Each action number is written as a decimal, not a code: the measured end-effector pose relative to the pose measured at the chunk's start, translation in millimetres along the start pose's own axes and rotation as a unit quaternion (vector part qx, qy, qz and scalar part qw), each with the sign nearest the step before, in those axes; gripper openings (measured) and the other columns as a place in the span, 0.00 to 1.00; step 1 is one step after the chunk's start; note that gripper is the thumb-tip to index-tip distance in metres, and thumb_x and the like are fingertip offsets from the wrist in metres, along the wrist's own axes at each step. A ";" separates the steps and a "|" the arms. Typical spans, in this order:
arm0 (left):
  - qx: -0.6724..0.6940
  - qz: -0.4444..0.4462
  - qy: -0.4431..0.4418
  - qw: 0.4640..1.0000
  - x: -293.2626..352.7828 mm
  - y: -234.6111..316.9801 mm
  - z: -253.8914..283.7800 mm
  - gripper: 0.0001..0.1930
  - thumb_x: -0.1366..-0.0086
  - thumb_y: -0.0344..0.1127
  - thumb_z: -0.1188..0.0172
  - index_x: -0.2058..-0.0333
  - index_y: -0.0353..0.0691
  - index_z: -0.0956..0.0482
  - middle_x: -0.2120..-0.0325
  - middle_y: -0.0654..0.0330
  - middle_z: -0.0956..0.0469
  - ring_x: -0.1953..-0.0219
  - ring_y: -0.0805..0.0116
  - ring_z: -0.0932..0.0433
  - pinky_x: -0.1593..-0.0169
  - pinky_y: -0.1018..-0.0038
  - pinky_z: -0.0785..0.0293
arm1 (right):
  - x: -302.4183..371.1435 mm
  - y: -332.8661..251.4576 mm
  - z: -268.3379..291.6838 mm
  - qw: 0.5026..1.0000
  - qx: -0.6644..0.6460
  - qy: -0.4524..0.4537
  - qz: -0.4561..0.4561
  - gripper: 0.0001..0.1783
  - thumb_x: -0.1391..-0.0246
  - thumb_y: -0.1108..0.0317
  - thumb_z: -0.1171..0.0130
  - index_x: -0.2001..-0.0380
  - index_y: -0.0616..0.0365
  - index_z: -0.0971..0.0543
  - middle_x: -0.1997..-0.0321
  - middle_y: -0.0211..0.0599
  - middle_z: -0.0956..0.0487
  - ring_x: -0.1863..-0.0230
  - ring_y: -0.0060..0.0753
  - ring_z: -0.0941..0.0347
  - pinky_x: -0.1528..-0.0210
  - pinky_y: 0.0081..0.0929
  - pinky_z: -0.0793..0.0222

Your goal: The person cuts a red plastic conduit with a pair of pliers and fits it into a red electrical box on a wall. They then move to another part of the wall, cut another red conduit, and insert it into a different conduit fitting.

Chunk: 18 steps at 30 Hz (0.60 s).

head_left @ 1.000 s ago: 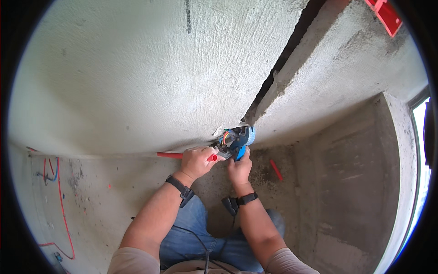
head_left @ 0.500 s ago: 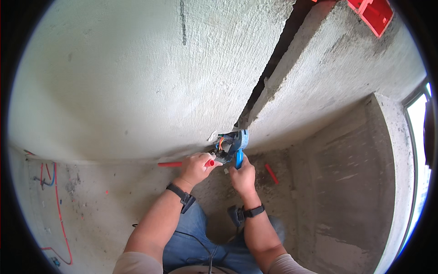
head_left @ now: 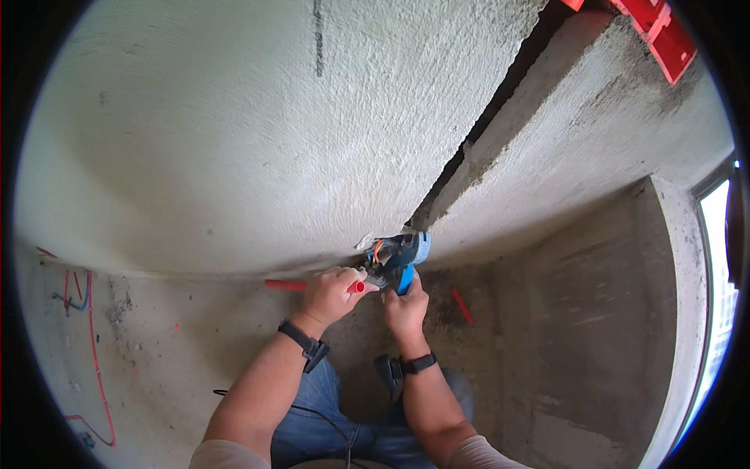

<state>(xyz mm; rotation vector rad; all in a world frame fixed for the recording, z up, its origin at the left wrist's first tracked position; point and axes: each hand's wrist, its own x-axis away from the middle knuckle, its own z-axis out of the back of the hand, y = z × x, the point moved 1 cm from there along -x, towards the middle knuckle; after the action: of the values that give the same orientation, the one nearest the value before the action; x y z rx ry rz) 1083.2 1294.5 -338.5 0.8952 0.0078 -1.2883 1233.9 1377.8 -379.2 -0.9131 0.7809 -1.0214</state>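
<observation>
My left hand (head_left: pixel 330 297) is closed around a red plastic pipe (head_left: pixel 285 285). One end sticks out to the left, and the hollow other end shows by my thumb. A blue-handled tool (head_left: pixel 405 280) with a broad, rounded blue-grey head is in my right hand (head_left: pixel 407 313), the fingers wrapped round its handle. Its exact kind is unclear. The head stands at the foot of the wall, just beyond the pipe's hollow end. Beside it, orange wires (head_left: pixel 378 250) curl among dark parts that I cannot make out fully.
A deep dark slot (head_left: pixel 492 109) runs up the rough plaster wall (head_left: pixel 234 133). A short loose red pipe (head_left: pixel 462 307) lies on the floor at right. Red plastic parts (head_left: pixel 664 39) show at the upper right, and red conduit (head_left: pixel 97 359) runs along the left side.
The tool's head has tilted and dropped slightly. My right hand has shifted a little left and down, and my left hand slightly left with the pipe. The view has shifted slightly too.
</observation>
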 end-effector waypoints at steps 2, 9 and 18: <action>0.005 -0.003 0.004 1.000 0.5 1.9 0.4 0.15 0.48 0.45 0.26 0.69 0.43 0.19 0.74 0.56 0.18 0.71 0.54 0.18 0.69 0.63 0.22 | 0.0 -0.9 -1.7 1.000 -0.017 0.005 -0.011 0.28 0.56 0.74 0.40 0.47 0.64 0.26 0.78 0.49 0.24 0.78 0.48 0.25 0.71 0.37 0.28; 0.003 0.007 0.018 1.000 6.9 9.6 -2.8 0.16 0.50 0.44 0.25 0.70 0.42 0.20 0.75 0.55 0.18 0.72 0.52 0.19 0.70 0.62 0.23 | -1.4 14.6 -14.1 0.997 -0.007 0.058 0.040 0.28 0.56 0.74 0.39 0.47 0.63 0.26 0.71 0.54 0.21 0.72 0.52 0.21 0.66 0.38 0.26; -0.040 0.067 -0.018 0.997 -6.4 25.2 8.4 0.17 0.44 0.49 0.30 0.71 0.41 0.21 0.76 0.53 0.20 0.74 0.49 0.20 0.71 0.60 0.25 | -13.4 24.1 -22.3 0.996 -0.011 0.064 0.062 0.27 0.58 0.73 0.36 0.50 0.61 0.26 0.69 0.55 0.21 0.66 0.59 0.22 0.64 0.42 0.25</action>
<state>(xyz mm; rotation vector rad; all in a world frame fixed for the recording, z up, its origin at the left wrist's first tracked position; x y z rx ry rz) 1098.0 1295.0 -315.5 0.7916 -0.0284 -1.1701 1218.7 1390.4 -408.6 -0.8130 0.9472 -0.9696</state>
